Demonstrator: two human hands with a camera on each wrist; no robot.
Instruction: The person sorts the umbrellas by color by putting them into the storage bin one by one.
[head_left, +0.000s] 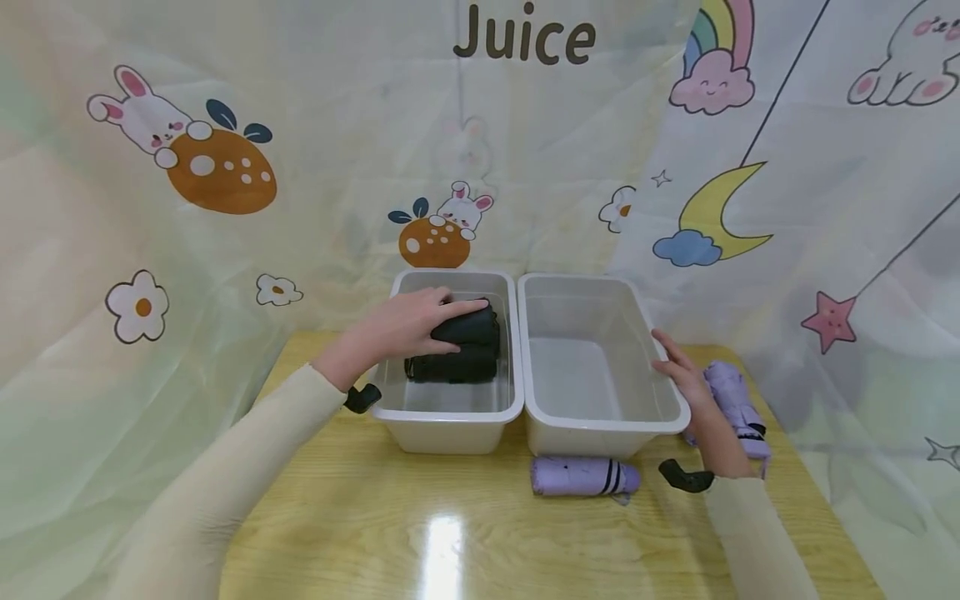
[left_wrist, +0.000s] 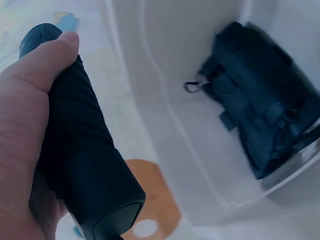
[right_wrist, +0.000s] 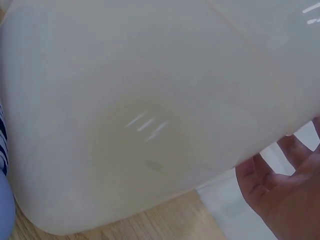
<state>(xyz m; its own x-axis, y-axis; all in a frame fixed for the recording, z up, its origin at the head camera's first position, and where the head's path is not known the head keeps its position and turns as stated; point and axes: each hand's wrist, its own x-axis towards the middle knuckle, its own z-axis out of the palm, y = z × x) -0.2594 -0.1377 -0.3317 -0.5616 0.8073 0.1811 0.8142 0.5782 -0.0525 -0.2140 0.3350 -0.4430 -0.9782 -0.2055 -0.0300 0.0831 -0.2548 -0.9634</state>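
My left hand reaches over the left white bin and grips a black folded umbrella. In the left wrist view the thumb lies along that umbrella's side. A second black folded umbrella lies inside the same bin, just in front of the held one in the head view. At the right white bin, my right hand holds the right rim, fingertips over the edge. Seen from the right wrist, the fingers touch the bin's edge; part of the hand is cut off.
A purple folded umbrella lies on the wooden table in front of the right bin. Another purple umbrella lies right of that bin, partly behind my right wrist. The bins stand side by side before a printed cloth.
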